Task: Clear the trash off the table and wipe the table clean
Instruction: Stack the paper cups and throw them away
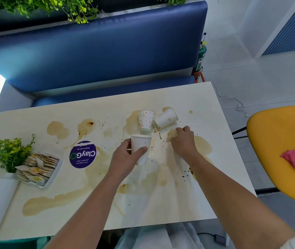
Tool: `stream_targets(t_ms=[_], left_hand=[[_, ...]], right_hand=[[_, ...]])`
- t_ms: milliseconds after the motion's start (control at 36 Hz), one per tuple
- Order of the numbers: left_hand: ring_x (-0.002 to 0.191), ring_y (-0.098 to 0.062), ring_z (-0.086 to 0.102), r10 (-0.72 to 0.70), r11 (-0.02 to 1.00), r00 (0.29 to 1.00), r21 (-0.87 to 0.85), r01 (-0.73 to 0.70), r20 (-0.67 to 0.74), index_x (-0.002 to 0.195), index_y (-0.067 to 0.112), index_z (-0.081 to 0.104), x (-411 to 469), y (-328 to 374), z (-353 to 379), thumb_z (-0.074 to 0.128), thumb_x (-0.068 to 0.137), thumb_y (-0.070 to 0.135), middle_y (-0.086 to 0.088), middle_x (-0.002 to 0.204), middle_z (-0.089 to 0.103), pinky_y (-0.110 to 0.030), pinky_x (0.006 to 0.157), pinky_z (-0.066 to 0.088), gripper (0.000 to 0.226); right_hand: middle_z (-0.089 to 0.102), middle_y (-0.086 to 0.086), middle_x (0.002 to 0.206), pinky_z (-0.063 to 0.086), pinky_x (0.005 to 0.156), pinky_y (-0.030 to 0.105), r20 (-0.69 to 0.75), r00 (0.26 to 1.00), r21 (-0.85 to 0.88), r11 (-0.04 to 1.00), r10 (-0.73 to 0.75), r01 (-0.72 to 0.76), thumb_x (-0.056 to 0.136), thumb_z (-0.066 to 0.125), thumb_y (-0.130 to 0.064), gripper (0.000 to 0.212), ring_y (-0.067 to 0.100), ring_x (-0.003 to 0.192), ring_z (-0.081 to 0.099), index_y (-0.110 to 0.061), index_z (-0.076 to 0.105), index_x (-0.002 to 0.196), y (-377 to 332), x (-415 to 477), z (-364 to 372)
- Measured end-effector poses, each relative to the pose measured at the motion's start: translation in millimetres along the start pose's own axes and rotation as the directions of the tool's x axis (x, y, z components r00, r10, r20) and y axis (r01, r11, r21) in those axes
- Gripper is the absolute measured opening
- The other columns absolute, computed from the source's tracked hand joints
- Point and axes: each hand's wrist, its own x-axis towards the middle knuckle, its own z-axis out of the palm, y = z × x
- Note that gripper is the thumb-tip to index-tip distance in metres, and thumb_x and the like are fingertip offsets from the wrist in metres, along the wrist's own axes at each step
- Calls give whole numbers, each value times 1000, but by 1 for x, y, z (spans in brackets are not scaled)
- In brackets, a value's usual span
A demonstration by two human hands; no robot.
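While outstretched, left hand (125, 157) round cup (141, 143)

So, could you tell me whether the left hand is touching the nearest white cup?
Touching. The head view shows the left hand gripping the white cup, thumb across its front and fingers round its left side.
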Motion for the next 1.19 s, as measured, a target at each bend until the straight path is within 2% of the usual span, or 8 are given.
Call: stream_targets(t_ms=[139,250,389,611,722,889,1028,1194], left_hand=[[91,-3,69,0,999,1000,-39,0,-1,119,32,63,-3,-3,2,76,88,44,14,105,72,-16,64,48,35],[89,1,68,-2,999,1000,-39,2,2,119,33,63,-3,-5,3,78,87,43,15,104,72,-14,63,48,36],[90,8,64,8,1000,1000,-21,-8,-1,121,35,61,-3,-4,3,78,88,42,18,108,70,-12,64,48,38],[98,-2,68,-17,992,1000,-128,14,-18,124,32,62,2,1,2,81,86,39,13,108,72,-15,70,48,43],[96,-16,72,-16,979,1000,-200,21,25,108,27,73,6,3,3,81,86,40,7,98,77,-35,79,57,27],[101,-15,73,-30,966,994,-251,56,104,114,29,73,11,8,7,79,69,57,7,106,78,-47,97,57,53],[107,-22,73,-47,937,978,-331,113,201,124,20,70,10,14,9,81,74,48,0,116,76,-54,101,55,58],[110,-22,72,-73,908,967,-385,166,245,127,19,68,9,16,11,77,79,40,-1,118,76,-42,92,58,53]], right_hand=[[46,15,125,49,86,45,-16,998,-210,976,-64,59,97,57,-14,38,34,111,42,-9,52,134,2,8,6],[47,12,108,42,71,39,-37,992,-308,946,-118,101,90,57,-7,20,31,96,42,-10,61,109,6,13,11],[48,9,99,46,71,42,-73,984,-274,952,-162,137,88,55,-3,18,31,90,43,-12,67,97,13,15,17],[59,3,98,47,76,41,-198,956,68,970,-217,234,94,62,-9,9,27,92,49,-10,68,100,-1,-7,24],[56,-10,96,42,79,25,-144,970,341,910,-198,237,97,62,-13,9,16,94,50,-21,62,102,-17,-28,20],[65,-6,88,48,68,16,-14,994,626,774,-109,94,93,70,-11,18,3,72,55,-23,58,97,-39,-52,11],[70,-3,83,49,66,15,69,990,716,698,-121,35,89,76,-15,12,6,72,60,-18,64,90,-45,-58,3],[77,-4,93,59,80,31,134,979,751,660,-152,0,90,75,-13,11,15,87,72,-17,74,100,-44,-53,-2]])
